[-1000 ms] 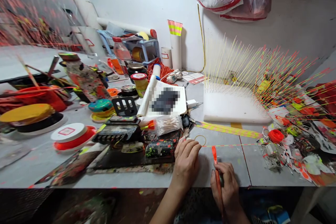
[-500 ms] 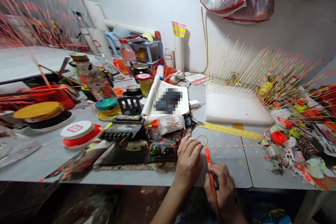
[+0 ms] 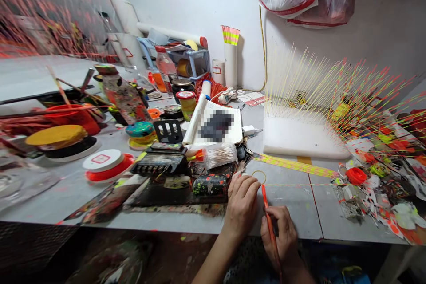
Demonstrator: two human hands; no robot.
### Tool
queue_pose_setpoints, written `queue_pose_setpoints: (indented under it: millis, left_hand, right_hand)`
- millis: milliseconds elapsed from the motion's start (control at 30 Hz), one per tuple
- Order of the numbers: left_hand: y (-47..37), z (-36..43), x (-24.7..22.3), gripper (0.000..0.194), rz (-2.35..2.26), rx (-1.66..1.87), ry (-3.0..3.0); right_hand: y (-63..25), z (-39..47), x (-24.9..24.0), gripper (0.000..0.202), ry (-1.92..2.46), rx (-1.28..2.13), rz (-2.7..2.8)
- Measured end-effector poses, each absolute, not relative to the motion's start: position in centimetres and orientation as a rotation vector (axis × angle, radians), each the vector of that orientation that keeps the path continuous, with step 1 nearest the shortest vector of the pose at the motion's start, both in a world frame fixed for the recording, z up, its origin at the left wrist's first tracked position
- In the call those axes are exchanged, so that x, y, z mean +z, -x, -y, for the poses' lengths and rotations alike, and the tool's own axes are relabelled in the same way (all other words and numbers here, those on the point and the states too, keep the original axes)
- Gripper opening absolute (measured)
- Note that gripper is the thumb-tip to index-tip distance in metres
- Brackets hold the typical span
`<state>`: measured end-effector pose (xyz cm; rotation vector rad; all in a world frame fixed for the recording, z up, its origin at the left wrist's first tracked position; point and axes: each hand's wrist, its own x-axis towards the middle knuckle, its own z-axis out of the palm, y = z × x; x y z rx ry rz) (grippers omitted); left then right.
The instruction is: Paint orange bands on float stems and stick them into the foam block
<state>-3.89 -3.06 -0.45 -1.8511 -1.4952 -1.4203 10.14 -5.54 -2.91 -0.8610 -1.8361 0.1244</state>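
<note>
My right hand (image 3: 281,235) is closed around the handle of a paintbrush (image 3: 273,239) with an orange-red tip. That tip meets a thin stick (image 3: 299,185) banded in red and yellow, which stretches rightward across the table. My left hand (image 3: 242,199) bends its fingers over the stick's left end, beside a black paint-spattered device (image 3: 209,185); its fingertips are partly hidden. Behind the stick lies a bundle of similar yellow and pink sticks (image 3: 296,165). A thin yellow ring (image 3: 258,171) rests just beyond my left fingers.
A white foam block (image 3: 302,135) holds many upright thin sticks. Paint-stained scraps and an open red paint pot (image 3: 356,176) crowd the right. A bag of cotton swabs (image 3: 219,156), a notebook (image 3: 236,128), jars and spools (image 3: 108,164) fill the left and back. The table's front edge runs below my hands.
The paintbrush has turned slightly, its tip now looking narrower and meeting the stick. The whole view has shifted a little. My left hand keeps its place by the stick's end.
</note>
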Motion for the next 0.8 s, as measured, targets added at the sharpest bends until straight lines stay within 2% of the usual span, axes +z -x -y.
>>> queue_pose_setpoints:
  millis: [800]
  left_hand:
    - [3.89,3.15,-0.13,0.022,1.497,-1.415,1.849]
  right_hand:
    - [-10.54,5.85,-2.25,0.015,0.872,0.16,1.783]
